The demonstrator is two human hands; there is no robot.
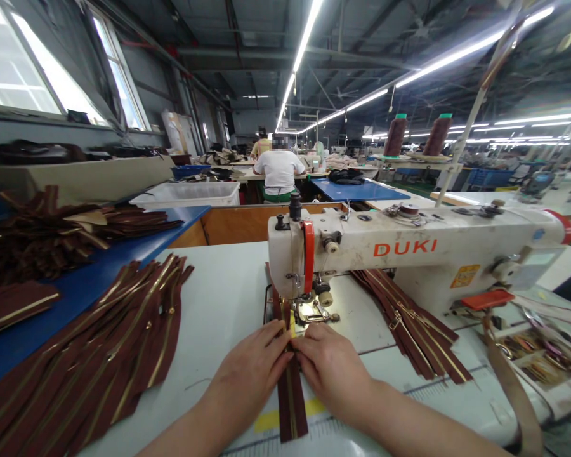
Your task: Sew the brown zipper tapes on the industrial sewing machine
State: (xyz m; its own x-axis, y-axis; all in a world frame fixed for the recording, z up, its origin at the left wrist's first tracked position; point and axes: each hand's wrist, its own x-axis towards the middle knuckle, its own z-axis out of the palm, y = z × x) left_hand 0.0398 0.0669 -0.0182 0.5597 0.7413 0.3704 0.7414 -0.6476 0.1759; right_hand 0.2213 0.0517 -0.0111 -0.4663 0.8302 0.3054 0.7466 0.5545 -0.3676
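Note:
A brown zipper (294,403) with brass-coloured teeth lies lengthwise on the sewing machine's bed, its far end beside the presser foot (309,314). My left hand (252,362) pinches its left edge, just in front of the needle area. From the right, my right hand (335,358) grips the same zipper, thumbs and fingertips of both hands close together. My fingers hide the strip's middle. Above the hands stands the head of the white sewing machine (352,247), marked DUKI. More brown zippers (419,330) lie under its arm on the right.
A large spread of brown zippers (118,343) covers the table's left side, with further brown pieces (42,235) on a blue surface. At right sits a tray of small items (535,355). Two thread cones (394,135) stand behind. A person in white (279,171) sits ahead.

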